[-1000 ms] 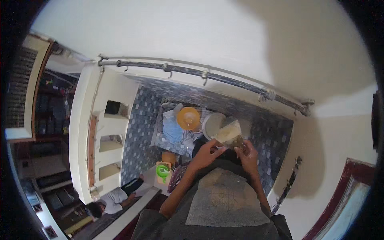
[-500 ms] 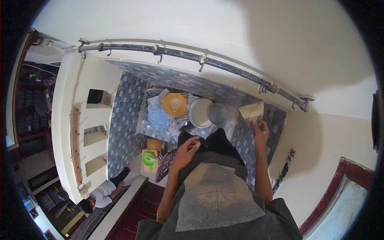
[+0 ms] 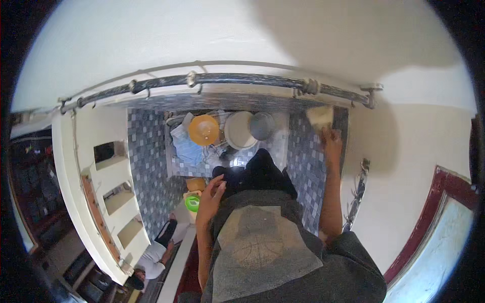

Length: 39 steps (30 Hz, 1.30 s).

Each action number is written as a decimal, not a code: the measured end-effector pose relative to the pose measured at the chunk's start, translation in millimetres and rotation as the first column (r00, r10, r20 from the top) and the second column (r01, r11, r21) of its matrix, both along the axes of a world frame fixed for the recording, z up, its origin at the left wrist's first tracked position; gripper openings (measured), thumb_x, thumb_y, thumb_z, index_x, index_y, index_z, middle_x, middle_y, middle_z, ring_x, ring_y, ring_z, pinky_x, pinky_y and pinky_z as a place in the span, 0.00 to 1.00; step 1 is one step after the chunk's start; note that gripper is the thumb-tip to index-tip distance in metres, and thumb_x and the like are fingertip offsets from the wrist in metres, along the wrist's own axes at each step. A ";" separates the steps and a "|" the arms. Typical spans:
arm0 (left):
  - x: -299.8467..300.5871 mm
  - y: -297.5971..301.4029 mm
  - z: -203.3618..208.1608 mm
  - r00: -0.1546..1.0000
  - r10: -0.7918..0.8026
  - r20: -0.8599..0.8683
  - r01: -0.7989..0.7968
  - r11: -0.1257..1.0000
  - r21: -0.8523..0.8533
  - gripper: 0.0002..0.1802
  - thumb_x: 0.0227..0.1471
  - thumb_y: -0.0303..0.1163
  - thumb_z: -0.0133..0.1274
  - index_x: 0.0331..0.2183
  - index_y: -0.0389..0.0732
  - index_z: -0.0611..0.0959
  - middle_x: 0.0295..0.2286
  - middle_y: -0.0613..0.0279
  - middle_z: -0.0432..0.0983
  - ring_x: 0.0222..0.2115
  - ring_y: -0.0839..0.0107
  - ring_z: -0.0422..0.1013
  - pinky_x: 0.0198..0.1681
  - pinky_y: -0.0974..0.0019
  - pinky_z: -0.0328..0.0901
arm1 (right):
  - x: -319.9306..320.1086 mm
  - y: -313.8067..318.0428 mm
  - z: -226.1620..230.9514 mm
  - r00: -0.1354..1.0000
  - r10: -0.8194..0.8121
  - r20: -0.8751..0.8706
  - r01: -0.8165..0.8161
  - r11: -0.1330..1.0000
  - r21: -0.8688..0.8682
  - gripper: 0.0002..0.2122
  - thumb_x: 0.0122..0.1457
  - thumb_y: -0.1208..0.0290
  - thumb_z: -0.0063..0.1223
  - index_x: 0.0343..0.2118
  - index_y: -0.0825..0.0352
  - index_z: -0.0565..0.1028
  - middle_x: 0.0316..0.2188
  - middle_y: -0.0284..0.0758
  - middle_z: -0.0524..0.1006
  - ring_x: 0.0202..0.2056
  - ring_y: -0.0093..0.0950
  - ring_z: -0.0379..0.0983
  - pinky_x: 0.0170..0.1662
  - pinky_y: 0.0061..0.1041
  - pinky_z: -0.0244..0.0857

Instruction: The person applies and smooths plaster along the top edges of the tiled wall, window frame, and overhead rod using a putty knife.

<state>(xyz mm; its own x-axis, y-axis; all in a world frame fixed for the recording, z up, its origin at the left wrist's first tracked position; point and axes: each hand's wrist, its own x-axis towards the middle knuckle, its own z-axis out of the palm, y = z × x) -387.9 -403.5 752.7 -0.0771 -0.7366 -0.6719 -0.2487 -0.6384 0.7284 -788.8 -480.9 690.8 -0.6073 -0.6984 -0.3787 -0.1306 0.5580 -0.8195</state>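
Note:
My right hand [image 3: 331, 142] is raised at the right, in front of the grey tiled wall. Its fingers are closed on the near end of a flat cream-coloured piece [image 3: 320, 115], which is blurred and broadens away from the hand; I cannot make out its kind. My left hand [image 3: 215, 191] hangs beside my dark-clothed leg, fingers loosely bent and apart, holding nothing. Below, on the tiled floor, are an orange basin [image 3: 203, 130], a whitish round tub [image 3: 237, 132], a grey round container [image 3: 262, 126] and light blue cloth [image 3: 187, 148].
A dark rail [image 3: 242, 79] with hooks crosses in front along the wall. At the left stands a cream partition [image 3: 113, 207] with square openings; beyond its lower end is another person [image 3: 151, 260]. A green strainer-like item [image 3: 192, 203] lies low left. A maroon door frame [image 3: 429, 222] is at right.
My view has shifted, so the rail sits more level and the floor items lie further left. My right hand is still up with the cream piece, now blurred and higher against the wall.

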 end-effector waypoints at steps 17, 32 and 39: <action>-10.4 -2.2 7.9 0.977 -0.192 0.090 0.185 0.980 0.078 0.21 0.58 0.38 0.47 0.51 0.40 0.71 0.39 0.57 0.73 0.39 0.70 0.70 0.44 0.69 0.64 | 20.9 -30.7 1.9 0.920 -0.171 0.354 0.172 0.985 0.031 0.17 0.58 0.59 0.53 0.42 0.67 0.67 0.27 0.37 0.75 0.19 0.24 0.72 0.14 0.18 0.57; -20.4 -10.6 12.1 0.981 -0.191 0.036 0.183 0.969 0.164 0.20 0.58 0.37 0.47 0.51 0.41 0.72 0.38 0.61 0.73 0.38 0.73 0.70 0.43 0.70 0.64 | 12.8 -34.2 -18.6 0.967 -0.118 0.227 0.113 0.993 0.033 0.24 0.58 0.61 0.51 0.49 0.77 0.63 0.28 0.43 0.76 0.18 0.26 0.74 0.15 0.23 0.61; -13.3 -9.5 13.3 0.992 -0.123 0.037 0.116 0.981 0.155 0.20 0.58 0.37 0.47 0.51 0.40 0.73 0.38 0.59 0.73 0.39 0.72 0.71 0.42 0.70 0.65 | 24.9 -25.2 7.6 0.981 -0.086 0.176 0.086 0.996 0.006 0.19 0.58 0.63 0.51 0.43 0.75 0.68 0.27 0.43 0.76 0.19 0.26 0.74 0.15 0.24 0.62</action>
